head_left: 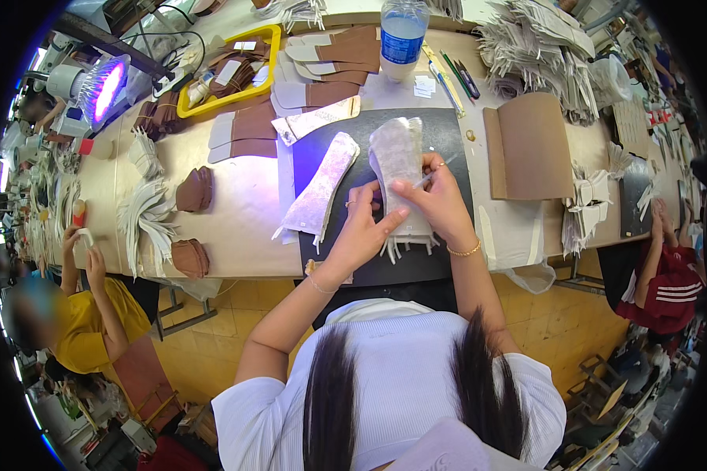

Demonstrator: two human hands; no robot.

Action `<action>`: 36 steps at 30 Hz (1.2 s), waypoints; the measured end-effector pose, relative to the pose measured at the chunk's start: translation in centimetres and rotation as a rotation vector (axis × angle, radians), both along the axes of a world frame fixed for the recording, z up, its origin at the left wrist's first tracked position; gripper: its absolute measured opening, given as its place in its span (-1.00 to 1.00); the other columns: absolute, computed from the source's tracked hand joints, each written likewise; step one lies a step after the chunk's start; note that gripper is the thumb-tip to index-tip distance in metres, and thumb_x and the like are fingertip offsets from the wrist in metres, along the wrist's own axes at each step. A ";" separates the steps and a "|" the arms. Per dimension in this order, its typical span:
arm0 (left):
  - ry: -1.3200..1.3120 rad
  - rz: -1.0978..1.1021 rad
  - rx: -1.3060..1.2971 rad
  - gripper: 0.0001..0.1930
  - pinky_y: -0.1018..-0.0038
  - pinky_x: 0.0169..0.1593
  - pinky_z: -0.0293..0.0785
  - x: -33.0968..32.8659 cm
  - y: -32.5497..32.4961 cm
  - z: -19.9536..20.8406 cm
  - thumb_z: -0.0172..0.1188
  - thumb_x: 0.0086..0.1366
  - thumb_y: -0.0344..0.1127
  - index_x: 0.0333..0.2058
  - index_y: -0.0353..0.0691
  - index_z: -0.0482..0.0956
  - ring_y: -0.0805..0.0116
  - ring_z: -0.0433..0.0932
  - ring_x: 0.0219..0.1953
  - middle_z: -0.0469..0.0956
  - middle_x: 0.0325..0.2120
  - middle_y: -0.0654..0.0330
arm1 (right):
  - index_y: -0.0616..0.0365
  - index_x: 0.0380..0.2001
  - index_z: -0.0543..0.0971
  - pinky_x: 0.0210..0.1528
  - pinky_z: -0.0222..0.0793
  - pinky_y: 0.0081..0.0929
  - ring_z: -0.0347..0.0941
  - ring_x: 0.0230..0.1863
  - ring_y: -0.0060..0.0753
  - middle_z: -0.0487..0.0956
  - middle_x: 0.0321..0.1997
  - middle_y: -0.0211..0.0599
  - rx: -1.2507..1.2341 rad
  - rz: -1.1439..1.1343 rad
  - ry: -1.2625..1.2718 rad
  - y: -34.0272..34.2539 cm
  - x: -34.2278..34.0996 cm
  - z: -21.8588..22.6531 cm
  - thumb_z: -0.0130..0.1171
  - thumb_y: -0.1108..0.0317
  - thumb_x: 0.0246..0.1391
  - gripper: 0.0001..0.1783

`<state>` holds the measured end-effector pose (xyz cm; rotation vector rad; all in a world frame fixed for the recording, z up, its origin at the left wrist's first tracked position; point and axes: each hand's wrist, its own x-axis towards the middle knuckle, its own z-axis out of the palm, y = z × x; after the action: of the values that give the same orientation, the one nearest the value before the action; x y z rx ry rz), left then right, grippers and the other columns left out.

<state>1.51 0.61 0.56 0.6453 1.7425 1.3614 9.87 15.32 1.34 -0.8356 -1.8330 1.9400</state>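
Observation:
Both hands are on a stack of pale grey, flared cut pieces (398,149) with narrow strips hanging from its lower end. My left hand (367,224) grips its left edge, thumb across the front. My right hand (434,196) pinches the right edge, and a thin pale stick-like item that I cannot make out pokes out by its fingers. Beneath them lies a dark grey mat (440,263). A second flared grey bundle (322,184) rests on the mat to the left, apart from my hands.
Overlapping brown-and-white pieces (243,133) and a yellow tray (275,59) lie at the back left, near a glowing purple lamp (106,90). A water bottle (401,49), pens (457,74) and a brown folded sheet (530,149) stand or lie beyond the mat. Co-workers sit on both sides.

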 end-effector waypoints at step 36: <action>1.183 -0.440 -0.238 -0.58 0.23 -0.16 0.43 -1.7 -2.5 3.6 0.38 0.12 -0.30 -0.02 -0.16 0.55 0.14 0.57 -0.22 0.53 -0.27 0.16 | -0.05 0.45 0.19 0.54 -0.11 0.16 0.07 0.56 -0.19 0.31 0.48 -0.39 1.073 0.667 -0.160 4.1 4.9 2.1 0.56 -0.01 -0.29 0.21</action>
<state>-0.19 -1.89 4.14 1.7886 2.3430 0.3906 14.74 19.44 3.39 -0.0028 -2.9885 0.7957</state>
